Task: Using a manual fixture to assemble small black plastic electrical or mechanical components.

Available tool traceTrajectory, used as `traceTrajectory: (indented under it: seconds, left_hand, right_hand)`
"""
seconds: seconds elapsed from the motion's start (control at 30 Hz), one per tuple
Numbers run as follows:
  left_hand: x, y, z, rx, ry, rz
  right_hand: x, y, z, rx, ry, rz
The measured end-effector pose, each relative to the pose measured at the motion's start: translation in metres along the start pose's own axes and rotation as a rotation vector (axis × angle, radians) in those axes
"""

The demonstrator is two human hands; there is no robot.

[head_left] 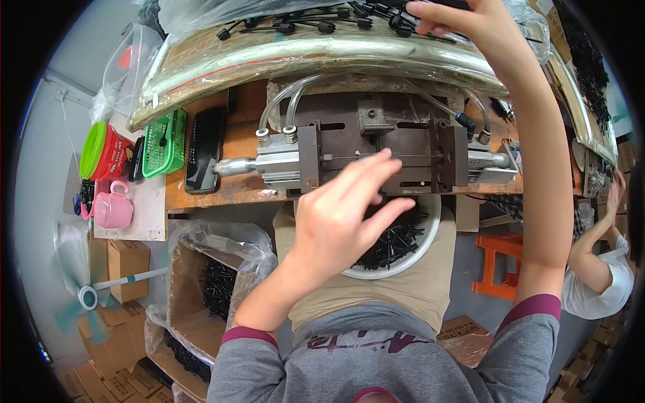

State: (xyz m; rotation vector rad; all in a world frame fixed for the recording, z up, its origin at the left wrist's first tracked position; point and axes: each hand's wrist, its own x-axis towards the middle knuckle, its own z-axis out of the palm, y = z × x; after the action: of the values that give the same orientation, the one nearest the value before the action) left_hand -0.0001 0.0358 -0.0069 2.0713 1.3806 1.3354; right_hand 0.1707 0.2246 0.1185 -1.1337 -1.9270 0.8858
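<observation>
My left hand [342, 211] is over the near edge of a dark metal fixture [342, 114], fingers stretched and thumb apart, with nothing visibly held. Its fingertips are close to a small dark part under the central block [375, 121]. Silver pneumatic cylinders flank the fixture, the left one [279, 164] and the right one [480, 161]. My right hand [463, 19] reaches to the far side, partly cut off by the upper edge. Its fingers look spread beside black plastic pieces with thin stems [403, 23]. A white bowl [437, 228] of similar black pieces rests on my lap.
On the left are a black phone [205, 151], a green basket [176, 144], a red tub [111, 154] and a pink cup [114, 207]. A plastic-lined carton [185, 282] holds black pieces. An orange stool [494, 265] stands right, near another person [601, 275].
</observation>
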Motion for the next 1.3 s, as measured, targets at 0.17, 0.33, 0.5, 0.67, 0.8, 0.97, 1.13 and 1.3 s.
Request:
traceTrajectory:
  seconds: [0.17,0.33,0.5,0.67,0.8,0.97,1.13,1.3]
  left_hand:
    - [0.018,-0.002,0.000,-0.042,0.344,0.086]
    - [0.012,-0.007,0.018,0.088,0.363,0.201]
    - [-0.005,-0.008,0.014,0.036,0.208,0.180]
    - [-0.008,-0.013,-0.007,-0.246,-0.054,0.000]
    - [-0.013,-0.014,-0.014,-0.208,-0.095,0.040]
    - [-0.021,-0.003,-0.016,-0.129,0.045,0.051]
    - [-0.024,-0.009,-0.006,0.225,-0.122,0.115]
    - [-0.021,-0.016,0.003,0.421,-0.190,0.151]
  right_hand:
    - [-0.077,0.020,0.042,0.419,-0.005,-0.032]
    - [-0.153,0.032,0.089,0.661,-0.016,0.159]
    - [-0.176,0.042,0.086,0.714,-0.133,0.226]
    - [-0.186,0.044,0.081,0.705,-0.273,0.223]
    - [-0.186,0.043,0.069,0.836,-0.444,0.407]
    - [-0.191,0.046,0.063,0.707,-0.279,0.316]
    - [-0.197,0.045,0.055,0.551,-0.041,0.226]
    - [-0.196,0.037,0.059,0.570,-0.080,0.233]
